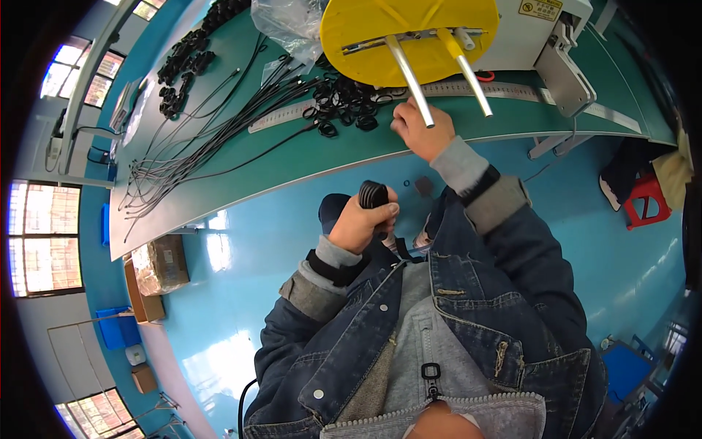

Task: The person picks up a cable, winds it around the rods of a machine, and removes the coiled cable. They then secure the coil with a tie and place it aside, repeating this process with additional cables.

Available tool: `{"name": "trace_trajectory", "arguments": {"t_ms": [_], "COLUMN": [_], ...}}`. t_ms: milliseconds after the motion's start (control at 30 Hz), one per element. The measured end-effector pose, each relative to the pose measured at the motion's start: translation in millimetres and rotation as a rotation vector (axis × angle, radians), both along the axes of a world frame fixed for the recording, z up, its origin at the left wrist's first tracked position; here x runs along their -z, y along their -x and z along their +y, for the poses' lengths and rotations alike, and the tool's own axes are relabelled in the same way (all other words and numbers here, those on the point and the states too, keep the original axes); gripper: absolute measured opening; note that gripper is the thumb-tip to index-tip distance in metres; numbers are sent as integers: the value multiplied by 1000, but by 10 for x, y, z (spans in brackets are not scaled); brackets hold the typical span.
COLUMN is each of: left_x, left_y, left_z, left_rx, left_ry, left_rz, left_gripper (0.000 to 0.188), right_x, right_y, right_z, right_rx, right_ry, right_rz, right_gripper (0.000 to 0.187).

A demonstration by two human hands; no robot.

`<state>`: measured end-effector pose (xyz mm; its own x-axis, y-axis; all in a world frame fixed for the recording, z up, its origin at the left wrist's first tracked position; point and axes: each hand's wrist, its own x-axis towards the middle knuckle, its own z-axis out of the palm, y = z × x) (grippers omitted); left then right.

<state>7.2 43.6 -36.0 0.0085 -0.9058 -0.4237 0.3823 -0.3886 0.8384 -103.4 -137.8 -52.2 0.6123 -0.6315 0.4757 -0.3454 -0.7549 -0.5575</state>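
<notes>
Fingers of the left hand (pixel 357 225) are clenched round a black, ribbed bundle (pixel 372 194) that looks like cable wound into parallel loops, at the centre of the frame, below the near edge of the green counter (pixel 241 175). Right of top centre, the fingers of the right hand (pixel 422 133) are curled inward; whether they pinch anything I cannot tell. The end of a bare silver metal rod (pixel 411 79) overlaps that hand in view, contact unclear. It is one of two jutting from a round yellow disc (pixel 365 20) at the top of the frame. Just left of the right hand lies a heap of small black loops (pixel 342 102); in the upper left, thin dark cables (pixel 191 154) fan across the counter. My judgement is that handling one wound bundle is the step in hand; the next move calls for a firm left hold so the loops do not spring apart, and free room around the rod end.
</notes>
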Motion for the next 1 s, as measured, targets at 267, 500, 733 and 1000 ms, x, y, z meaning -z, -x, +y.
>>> {"name": "trace_trajectory", "arguments": {"t_ms": [267,500,733,1000], "left_x": [48,-21,-26,-224], "left_y": [-140,35,-87,133], "left_z": [10,-64,-39,-52], "left_rx": [-148,-81,-95,126], "left_ry": [171,237,254,179], "left_rz": [176,110,-36,-266], "left_gripper": [26,25,20,20], "right_x": [-245,-103,-159,-530], "right_y": [203,470,711,900], "right_z": [725,896,1150,785], "right_rx": [-324,-435,-575,-392], "right_ry": [-1312,-1803,-1491,-1315], "right_rz": [-338,-526,-614,-165], "right_gripper": [14,14,19,26]}}
